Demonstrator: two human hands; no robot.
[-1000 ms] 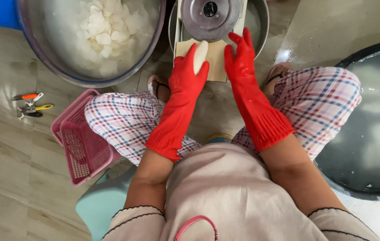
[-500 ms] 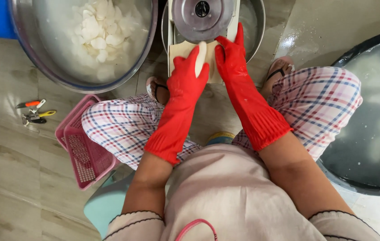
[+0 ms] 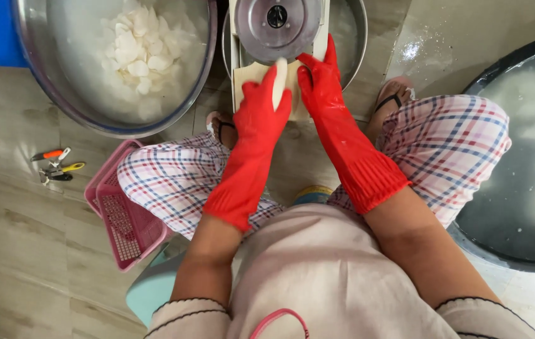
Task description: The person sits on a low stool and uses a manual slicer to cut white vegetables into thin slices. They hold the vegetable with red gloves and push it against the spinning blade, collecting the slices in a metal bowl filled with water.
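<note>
Both my hands wear long red rubber gloves. My left hand point(image 3: 261, 110) grips a pale white root piece point(image 3: 279, 81) and holds it against the round metal blade disc point(image 3: 278, 24) of a slicer on a cream board point(image 3: 248, 74). My right hand point(image 3: 321, 78) lies flat beside the piece, fingers stretched toward the disc. A steel bowl point(image 3: 352, 44) sits under the slicer. I sit with checked trousers, knees apart.
A large steel basin point(image 3: 66, 81) at upper left holds water and several white pieces point(image 3: 139, 47). A dark round tub point(image 3: 518, 150) of cloudy water stands at right. A pink plastic basket point(image 3: 126, 216) and small hand tools point(image 3: 57, 166) lie on the floor at left.
Both gloved hands have stayed at the slicer, pushing the white piece slightly closer to the disc. The view has shifted a little.
</note>
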